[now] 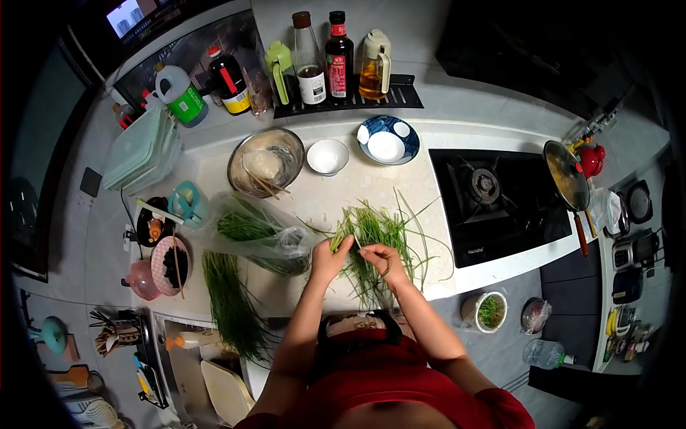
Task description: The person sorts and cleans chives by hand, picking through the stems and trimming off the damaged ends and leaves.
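My left hand (331, 259) is closed around the pale stem ends of a small bunch of garlic chives (339, 239). Beside it, my right hand (384, 264) pinches with thumb and forefinger close to those stems; what lies between the fingertips is too small to make out. Under and behind both hands spreads a loose pile of chives (375, 225) on the pale countertop. To the left of my left hand lies a clear plastic bag (275, 236) with more chives inside. A long dark green bundle of chives (227, 300) hangs over the sink edge.
A steel bowl with dough (241, 154) and chopsticks, a white bowl (328, 155) and a blue patterned bowl (410, 146) stand behind. The black gas stove (493, 236) is at right, with a lidded pan (567, 175). On the floor sits a bin (469, 312) holding green scraps.
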The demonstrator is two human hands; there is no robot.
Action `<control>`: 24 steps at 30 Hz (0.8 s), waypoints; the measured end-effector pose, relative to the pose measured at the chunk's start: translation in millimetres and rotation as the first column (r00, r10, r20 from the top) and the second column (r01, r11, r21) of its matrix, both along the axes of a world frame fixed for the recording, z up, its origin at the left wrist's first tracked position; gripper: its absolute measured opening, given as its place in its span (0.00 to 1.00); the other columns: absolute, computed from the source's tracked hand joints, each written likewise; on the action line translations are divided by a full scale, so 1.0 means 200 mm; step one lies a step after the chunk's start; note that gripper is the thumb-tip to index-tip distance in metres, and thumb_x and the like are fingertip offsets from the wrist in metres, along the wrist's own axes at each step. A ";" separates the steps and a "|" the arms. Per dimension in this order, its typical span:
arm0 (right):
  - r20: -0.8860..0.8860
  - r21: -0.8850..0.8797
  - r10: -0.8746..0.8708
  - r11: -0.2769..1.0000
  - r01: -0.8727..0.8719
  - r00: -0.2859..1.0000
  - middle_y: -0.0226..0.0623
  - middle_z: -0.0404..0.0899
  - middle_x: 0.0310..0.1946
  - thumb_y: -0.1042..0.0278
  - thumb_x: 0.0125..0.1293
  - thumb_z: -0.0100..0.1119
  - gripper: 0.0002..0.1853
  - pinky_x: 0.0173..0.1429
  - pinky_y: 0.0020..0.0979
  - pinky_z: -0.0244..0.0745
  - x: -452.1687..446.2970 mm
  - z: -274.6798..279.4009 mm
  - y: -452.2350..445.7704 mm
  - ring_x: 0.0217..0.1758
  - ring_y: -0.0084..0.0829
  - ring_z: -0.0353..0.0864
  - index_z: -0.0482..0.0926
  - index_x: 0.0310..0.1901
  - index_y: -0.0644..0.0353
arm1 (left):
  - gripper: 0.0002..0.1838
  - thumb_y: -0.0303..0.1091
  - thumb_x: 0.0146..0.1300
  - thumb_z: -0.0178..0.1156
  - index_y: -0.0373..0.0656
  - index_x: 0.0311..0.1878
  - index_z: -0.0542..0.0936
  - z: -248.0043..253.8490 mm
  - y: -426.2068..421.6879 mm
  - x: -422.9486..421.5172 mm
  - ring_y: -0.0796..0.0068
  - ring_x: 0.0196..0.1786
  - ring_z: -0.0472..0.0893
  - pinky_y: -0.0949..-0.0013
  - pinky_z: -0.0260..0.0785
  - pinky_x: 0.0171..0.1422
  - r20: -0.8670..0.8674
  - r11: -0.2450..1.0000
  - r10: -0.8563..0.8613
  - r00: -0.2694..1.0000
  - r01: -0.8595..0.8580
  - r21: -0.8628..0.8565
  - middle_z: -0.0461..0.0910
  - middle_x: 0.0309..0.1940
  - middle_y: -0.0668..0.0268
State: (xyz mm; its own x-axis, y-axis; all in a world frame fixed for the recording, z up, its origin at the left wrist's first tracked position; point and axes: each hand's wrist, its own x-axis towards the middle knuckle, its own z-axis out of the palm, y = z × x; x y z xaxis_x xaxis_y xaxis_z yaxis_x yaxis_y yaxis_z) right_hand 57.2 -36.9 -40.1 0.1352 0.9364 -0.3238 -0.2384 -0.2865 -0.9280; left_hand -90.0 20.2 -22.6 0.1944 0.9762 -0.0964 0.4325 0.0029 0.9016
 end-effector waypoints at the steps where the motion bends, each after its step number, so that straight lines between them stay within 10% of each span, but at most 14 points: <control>1: 0.004 0.009 0.018 1.000 -0.018 1.000 0.30 0.79 0.31 0.72 0.57 0.58 0.07 0.44 0.20 0.67 -0.02 0.00 0.01 0.36 0.19 0.74 0.79 0.36 0.64 | 0.14 0.40 0.54 0.60 0.36 0.28 0.79 0.02 -0.01 0.02 0.76 0.24 0.75 0.69 0.66 0.29 0.150 0.995 -0.003 0.989 0.018 -0.093 0.79 0.23 0.62; 8: 0.221 0.122 0.002 0.992 -0.030 0.975 0.31 0.76 0.34 0.87 0.49 0.44 0.17 0.49 0.23 0.67 0.03 -0.26 0.13 0.39 0.24 0.74 0.73 0.42 0.65 | 0.12 0.36 0.60 0.53 0.35 0.29 0.76 -0.10 -0.01 0.00 0.81 0.26 0.71 0.75 0.64 0.33 0.308 0.976 0.198 0.930 -0.217 0.030 0.75 0.22 0.69; 13: 0.936 0.036 -0.095 0.983 0.177 0.338 0.43 0.78 0.28 0.63 0.52 0.57 0.09 0.37 0.38 0.72 0.18 -0.44 0.31 0.33 0.43 0.77 0.78 0.32 0.59 | 0.16 0.39 0.66 0.42 0.41 0.25 0.69 -0.05 -0.01 -0.12 0.81 0.20 0.66 0.75 0.59 0.26 0.414 0.983 0.074 0.907 0.002 -0.182 0.66 0.15 0.69; 19: 0.892 -0.195 0.109 0.968 0.155 0.438 0.41 0.79 0.28 0.58 0.49 0.59 0.10 0.38 0.36 0.73 0.20 -0.44 0.36 0.31 0.41 0.78 0.80 0.29 0.53 | 0.07 0.32 0.65 0.46 0.39 0.37 0.69 -0.02 -0.06 -0.12 0.81 0.26 0.69 0.76 0.62 0.33 0.458 0.963 0.193 0.868 -0.077 -0.258 0.69 0.19 0.69; 24: 0.425 0.042 -0.173 0.984 0.172 0.888 0.35 0.79 0.26 0.70 0.50 0.63 0.07 0.36 0.23 0.69 0.14 -0.34 0.28 0.28 0.24 0.76 0.77 0.28 0.62 | 0.06 0.30 0.59 0.55 0.37 0.35 0.74 0.04 -0.04 -0.07 0.83 0.27 0.69 0.76 0.63 0.33 0.409 0.955 0.241 0.880 -0.139 -0.263 0.72 0.23 0.71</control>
